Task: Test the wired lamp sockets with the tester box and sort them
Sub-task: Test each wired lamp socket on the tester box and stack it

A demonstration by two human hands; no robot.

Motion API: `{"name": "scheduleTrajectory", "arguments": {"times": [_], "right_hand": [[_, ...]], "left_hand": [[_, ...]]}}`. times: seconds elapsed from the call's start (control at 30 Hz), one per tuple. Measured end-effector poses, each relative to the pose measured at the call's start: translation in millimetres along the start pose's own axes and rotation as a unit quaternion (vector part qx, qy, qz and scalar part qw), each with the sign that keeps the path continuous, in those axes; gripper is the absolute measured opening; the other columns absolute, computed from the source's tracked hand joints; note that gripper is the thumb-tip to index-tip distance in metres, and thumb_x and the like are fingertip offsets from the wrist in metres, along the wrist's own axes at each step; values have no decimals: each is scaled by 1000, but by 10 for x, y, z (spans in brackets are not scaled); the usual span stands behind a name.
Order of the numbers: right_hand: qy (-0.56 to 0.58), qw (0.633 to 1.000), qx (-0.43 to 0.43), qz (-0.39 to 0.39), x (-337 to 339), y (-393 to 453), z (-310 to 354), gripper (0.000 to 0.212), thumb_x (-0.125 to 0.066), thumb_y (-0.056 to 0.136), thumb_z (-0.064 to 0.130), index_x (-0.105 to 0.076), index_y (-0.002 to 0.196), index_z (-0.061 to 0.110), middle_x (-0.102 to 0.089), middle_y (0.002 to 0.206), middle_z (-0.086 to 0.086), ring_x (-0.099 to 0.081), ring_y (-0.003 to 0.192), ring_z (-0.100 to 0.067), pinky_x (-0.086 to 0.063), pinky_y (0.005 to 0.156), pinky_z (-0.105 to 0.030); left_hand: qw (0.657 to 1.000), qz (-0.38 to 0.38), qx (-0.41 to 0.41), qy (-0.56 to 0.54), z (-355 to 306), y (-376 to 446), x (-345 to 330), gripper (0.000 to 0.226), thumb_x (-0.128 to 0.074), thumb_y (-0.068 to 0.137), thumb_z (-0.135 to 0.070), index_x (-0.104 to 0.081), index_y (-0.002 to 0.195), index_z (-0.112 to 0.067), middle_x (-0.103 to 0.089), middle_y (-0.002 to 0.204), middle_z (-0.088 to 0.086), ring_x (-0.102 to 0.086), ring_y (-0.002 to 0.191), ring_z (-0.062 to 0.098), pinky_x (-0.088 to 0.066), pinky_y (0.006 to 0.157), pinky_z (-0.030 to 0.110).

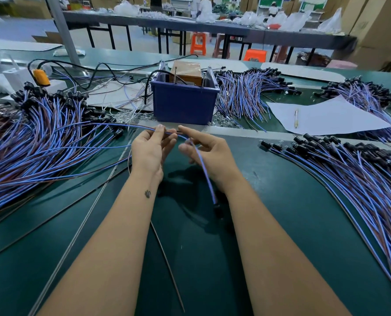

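Note:
My left hand (149, 149) pinches the thin blue and brown wire ends of a socket lead that runs in from the left pile (41, 142). My right hand (209, 156) pinches a second lead's blue wire (204, 172); that wire hangs down between my forearms to a small black socket (217, 208). Both hands meet just in front of the blue tester box (185, 103), which has upright metal contacts and a brown block inside. Large heaps of blue-and-brown wired sockets lie at the left, behind the box on the right (247, 96), and at the right (349, 169).
A sheet of white paper (340, 119) with a pen (296, 118) lies right of the box. Black cables and an orange plug (41, 77) sit at the back left. A loose brown wire (167, 267) crosses the green mat (201, 258) near me. Tables and stools stand behind.

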State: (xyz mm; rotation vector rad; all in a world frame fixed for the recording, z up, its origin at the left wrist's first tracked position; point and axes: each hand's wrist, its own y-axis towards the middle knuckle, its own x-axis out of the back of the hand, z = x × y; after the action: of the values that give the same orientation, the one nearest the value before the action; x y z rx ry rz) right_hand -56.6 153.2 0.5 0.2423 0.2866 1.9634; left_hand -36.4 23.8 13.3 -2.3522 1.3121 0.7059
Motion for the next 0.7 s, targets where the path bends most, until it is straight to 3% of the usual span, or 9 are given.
{"name": "scheduleTrajectory", "arguments": {"times": [0.07, 0.2, 0.37, 0.47, 0.57, 0.7], "right_hand": [[99, 994, -5, -47, 20, 14, 19, 21, -65, 92, 10, -72, 106, 23, -70, 79, 6, -56, 66, -9, -50, 64, -19], [301, 945, -31, -123, 61, 57, 62, 18, -50, 98, 7, -68, 100, 11, -70, 72, 0, -64, 65, -9, -53, 67, -18], [327, 923, -55, -193, 119, 83, 86, 23, -46, 102, 18, -67, 95, 13, -67, 70, 4, -62, 61, -5, -51, 61, -17], [277, 927, -56, -246, 158, 106, 65, 25, -45, 102, 24, -67, 92, 18, -62, 81, 4, -59, 69, -6, -50, 64, -19], [254, 929, -54, -265, 167, 154, 51, 27, -41, 104, 25, -63, 90, 19, -66, 90, 0, -61, 79, -12, -48, 70, -24], [219, 934, -49, -278, 120, 228, 32, 32, -35, 106, 24, -53, 82, 14, -67, 73, -4, -62, 65, -15, -50, 64, -25]], "left_hand": [[1000, -1, -11, 7, 29, 0, -14, 21, -50, 100, -9, -53, 80, -10, -68, 57, -4, -64, 51, 5, -53, 52, 15], [1000, -1, -26, 8, 57, 11, 2, 19, -48, 102, -10, -54, 84, -11, -69, 59, -4, -66, 54, 6, -53, 54, 16], [987, 20, -81, 135, 49, -35, 26, 13, -59, 96, -9, -65, 86, -16, -69, 72, -2, -65, 61, 3, -54, 63, 18], [945, 99, -173, 259, 51, -102, 34, 13, -67, 89, -4, -72, 88, -15, -71, 75, 2, -66, 66, 8, -54, 67, 20], [895, 175, -187, 366, 138, -192, 4, 15, -74, 82, -3, -76, 90, -16, -74, 76, -7, -67, 70, 2, -52, 72, 16], [783, 272, -235, 507, 224, -258, 3, 23, -73, 79, -1, -78, 97, -15, -75, 88, -3, -67, 79, 2, -54, 80, 24]]}}
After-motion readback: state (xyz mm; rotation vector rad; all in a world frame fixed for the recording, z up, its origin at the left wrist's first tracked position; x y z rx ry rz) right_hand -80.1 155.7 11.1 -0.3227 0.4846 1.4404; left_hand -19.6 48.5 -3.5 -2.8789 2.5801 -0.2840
